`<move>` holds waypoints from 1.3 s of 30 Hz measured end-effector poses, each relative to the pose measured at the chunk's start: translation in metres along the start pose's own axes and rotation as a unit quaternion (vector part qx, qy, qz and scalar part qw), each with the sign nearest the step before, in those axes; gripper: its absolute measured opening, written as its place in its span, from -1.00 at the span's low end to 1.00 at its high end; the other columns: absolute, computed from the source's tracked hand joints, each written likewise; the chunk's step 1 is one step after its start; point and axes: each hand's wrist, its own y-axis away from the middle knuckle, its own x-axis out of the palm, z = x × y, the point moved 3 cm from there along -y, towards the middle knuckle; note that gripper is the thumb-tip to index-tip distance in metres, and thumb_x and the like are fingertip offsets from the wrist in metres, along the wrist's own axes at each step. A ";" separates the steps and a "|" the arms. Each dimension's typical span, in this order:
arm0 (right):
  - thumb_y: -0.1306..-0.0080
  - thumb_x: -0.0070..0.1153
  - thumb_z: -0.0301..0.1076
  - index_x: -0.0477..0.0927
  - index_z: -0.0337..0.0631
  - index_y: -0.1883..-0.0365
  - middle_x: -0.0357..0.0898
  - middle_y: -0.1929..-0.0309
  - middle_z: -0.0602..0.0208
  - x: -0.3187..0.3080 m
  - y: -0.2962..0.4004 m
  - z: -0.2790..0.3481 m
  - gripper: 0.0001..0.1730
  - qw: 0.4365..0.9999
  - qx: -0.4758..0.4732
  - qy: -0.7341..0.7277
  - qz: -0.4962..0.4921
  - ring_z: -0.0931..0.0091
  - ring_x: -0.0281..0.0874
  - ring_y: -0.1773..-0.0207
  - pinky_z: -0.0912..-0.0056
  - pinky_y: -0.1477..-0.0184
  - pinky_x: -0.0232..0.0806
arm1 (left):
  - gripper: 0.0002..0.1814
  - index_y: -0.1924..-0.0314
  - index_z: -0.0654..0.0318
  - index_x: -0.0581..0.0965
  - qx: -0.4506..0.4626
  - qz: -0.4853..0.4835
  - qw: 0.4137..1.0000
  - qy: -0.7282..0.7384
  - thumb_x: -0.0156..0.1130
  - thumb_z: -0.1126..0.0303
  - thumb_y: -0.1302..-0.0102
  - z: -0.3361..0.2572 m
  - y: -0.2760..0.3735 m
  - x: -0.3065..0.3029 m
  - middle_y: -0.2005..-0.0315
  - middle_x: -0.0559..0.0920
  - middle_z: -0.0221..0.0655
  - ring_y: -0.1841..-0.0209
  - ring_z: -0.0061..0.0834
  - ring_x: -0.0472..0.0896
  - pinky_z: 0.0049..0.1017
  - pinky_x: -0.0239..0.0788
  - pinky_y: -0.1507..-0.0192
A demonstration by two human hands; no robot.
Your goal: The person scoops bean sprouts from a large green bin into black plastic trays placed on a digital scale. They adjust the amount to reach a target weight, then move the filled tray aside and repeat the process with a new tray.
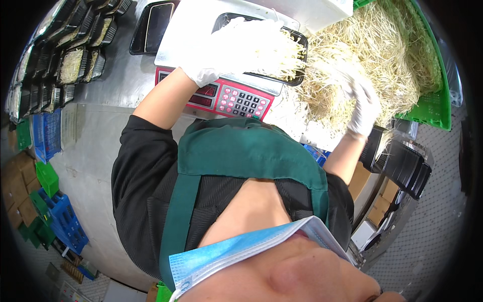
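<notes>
My left hand [230, 49], in a white glove, lies over a black plastic tray [300, 77] on a digital scale [241, 100] with a red keypad panel. Bean sprouts [292, 53] fill the tray's right end. Glare washes out the fingers and hides whether they grip the sprouts. To the right, my gloved right hand [364, 104] curves against the near side of a heap of bean sprouts [381, 45]. Its fingers are blurred and partly among the strands, so I cannot tell if they close on any.
A green plastic crate [434, 109] backs the heap. Stacked black trays [402, 162] stand at the right. Several filled trays [73, 64] are piled on the left of the metal table [120, 71]. A phone [160, 26] lies in another black tray beside the scale.
</notes>
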 end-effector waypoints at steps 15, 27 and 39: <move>-0.23 0.21 -0.26 0.63 -0.20 0.09 0.66 0.23 0.27 0.118 -0.003 0.050 -0.69 0.984 0.010 0.024 0.179 0.51 0.58 0.30 0.49 0.17 0.42 | -0.45 -0.10 0.43 0.38 -0.327 -0.140 0.780 0.515 0.35 0.33 -0.17 0.004 0.058 -0.035 0.07 0.54 -0.20 0.05 -0.48 0.52 -0.47 0.38 -0.03; -0.28 0.04 -0.27 0.45 -0.22 -0.17 0.43 -0.19 0.09 0.105 0.007 0.010 -0.51 0.959 -0.218 0.122 0.130 0.28 0.34 -0.27 0.28 -0.30 0.14 | -0.37 -0.16 0.24 0.42 -0.086 -0.119 0.980 0.132 0.27 0.02 -0.18 -0.026 0.019 -0.038 -0.02 0.54 -0.19 -0.10 -0.27 0.45 -0.27 0.19 -0.22; -0.28 -0.01 -0.17 0.54 -0.19 0.04 0.53 0.03 0.11 0.187 0.026 0.049 -0.62 0.800 -0.343 0.371 0.324 0.28 0.50 0.02 0.28 -0.05 0.32 | -0.25 -0.21 0.21 0.39 -0.188 0.028 0.969 0.156 0.39 0.07 -0.03 -0.009 0.037 -0.038 -0.15 0.46 -0.19 -0.18 -0.21 0.39 -0.26 0.10 -0.24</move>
